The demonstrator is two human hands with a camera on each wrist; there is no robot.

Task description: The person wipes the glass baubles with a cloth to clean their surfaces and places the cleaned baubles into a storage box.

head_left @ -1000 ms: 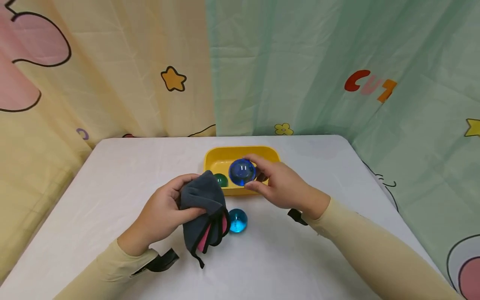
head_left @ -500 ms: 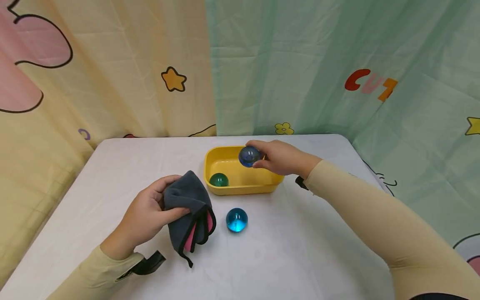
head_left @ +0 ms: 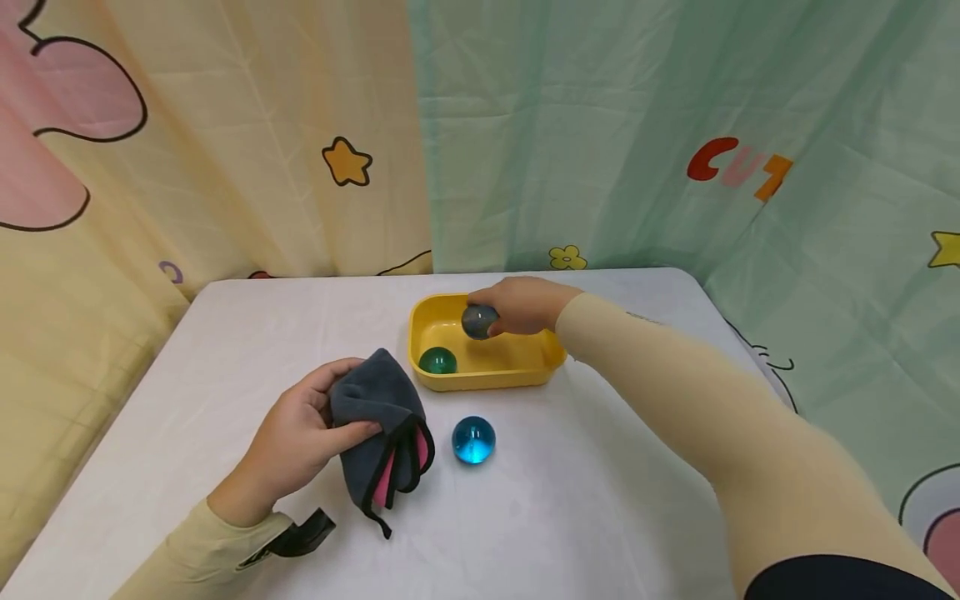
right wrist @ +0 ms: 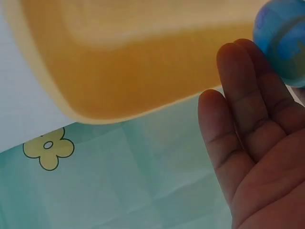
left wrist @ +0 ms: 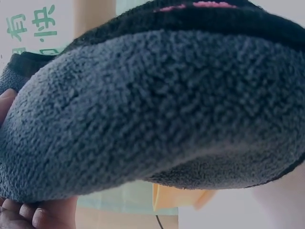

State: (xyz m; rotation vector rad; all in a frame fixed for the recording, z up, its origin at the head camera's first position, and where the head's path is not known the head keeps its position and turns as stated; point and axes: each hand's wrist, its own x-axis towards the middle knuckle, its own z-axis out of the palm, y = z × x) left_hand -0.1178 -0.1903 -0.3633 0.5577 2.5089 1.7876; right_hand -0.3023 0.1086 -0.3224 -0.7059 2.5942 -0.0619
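Note:
My right hand [head_left: 528, 304] pinches a clear blue glass ball [head_left: 478, 322] over the yellow tray [head_left: 487, 381]. In the right wrist view the same ball [right wrist: 283, 43] shows at the upper right, with fingers beside it. A green glass ball [head_left: 438, 360] lies in the tray's front left corner. My left hand [head_left: 296, 433] grips a folded dark grey cloth [head_left: 378, 408] with black edging and pink inner folds, left of the tray. This cloth [left wrist: 152, 105] fills most of the left wrist view. A bright blue glass ball [head_left: 473, 440] rests on the table in front of the tray.
A white table [head_left: 600, 483] carries everything, its far edge close behind the tray. Patterned curtains [head_left: 562, 125] hang behind it and at the sides. A black strap [head_left: 300, 533] sticks out from the left cuff.
My right hand carried the blue ball from the tray's front side back over its inside, then leftward and slightly lower. My left hand drew the cloth left, away from the bright blue ball.

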